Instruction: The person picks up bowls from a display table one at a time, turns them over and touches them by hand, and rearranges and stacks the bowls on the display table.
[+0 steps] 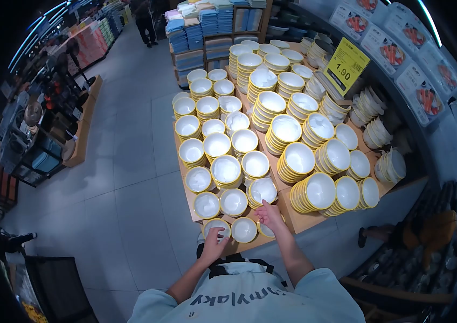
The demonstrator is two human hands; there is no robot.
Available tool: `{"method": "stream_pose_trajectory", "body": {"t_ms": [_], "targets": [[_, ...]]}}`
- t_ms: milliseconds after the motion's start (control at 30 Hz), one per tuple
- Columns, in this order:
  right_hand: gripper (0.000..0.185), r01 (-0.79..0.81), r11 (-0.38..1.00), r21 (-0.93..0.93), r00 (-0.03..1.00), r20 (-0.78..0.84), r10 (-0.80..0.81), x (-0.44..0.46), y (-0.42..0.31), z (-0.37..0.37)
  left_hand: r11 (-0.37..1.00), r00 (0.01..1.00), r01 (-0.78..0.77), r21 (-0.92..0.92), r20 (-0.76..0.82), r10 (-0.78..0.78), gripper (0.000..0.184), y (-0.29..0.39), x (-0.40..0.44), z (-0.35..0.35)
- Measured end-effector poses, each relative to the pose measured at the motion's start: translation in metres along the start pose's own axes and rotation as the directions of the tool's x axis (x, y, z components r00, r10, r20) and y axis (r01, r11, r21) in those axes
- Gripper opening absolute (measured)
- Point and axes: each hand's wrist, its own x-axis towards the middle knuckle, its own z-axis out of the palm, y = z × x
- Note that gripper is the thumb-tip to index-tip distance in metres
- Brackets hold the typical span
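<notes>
White bowls with yellow outsides and rims stand in stacks on a wooden display table. My left hand point(215, 242) is curled over the rim of the front left bowl point(213, 226), its fingertips at the inside. My right hand point(269, 215) is between a bowl stack point(263, 189) and the front right bowl point(264, 230), partly covering the latter. Its fingers are apart and reach the lower edge of that stack; no held object shows in them. Between both hands sits another bowl point(244, 230). Thin white wrapping lies in several bowls.
A yellow price sign point(347, 67) rises above the stacks at the right. Folded towels point(215, 22) fill a shelf behind. Grey floor tiles point(126, 156) run along the left. One person in orange point(436, 234) is at the right; another point(144, 21) stands far back.
</notes>
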Motion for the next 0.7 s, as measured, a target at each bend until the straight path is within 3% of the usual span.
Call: {"method": "stream_pose_trajectory", "body": {"t_ms": [167,700], "targets": [[0.046,-0.026,0.996,0.083,0.999,-0.038,0.03,0.02,0.003,-0.011,0.993,0.998,0.046,-0.111,-0.034,-0.05,0.04,0.009,-0.003,-0.01],[0.023,0.071,0.996,0.05,0.979,-0.196,-0.06,0.025,0.007,-0.005,0.995,0.999,-0.026,-0.098,0.035,0.03,0.037,0.016,0.017,-0.004]]}}
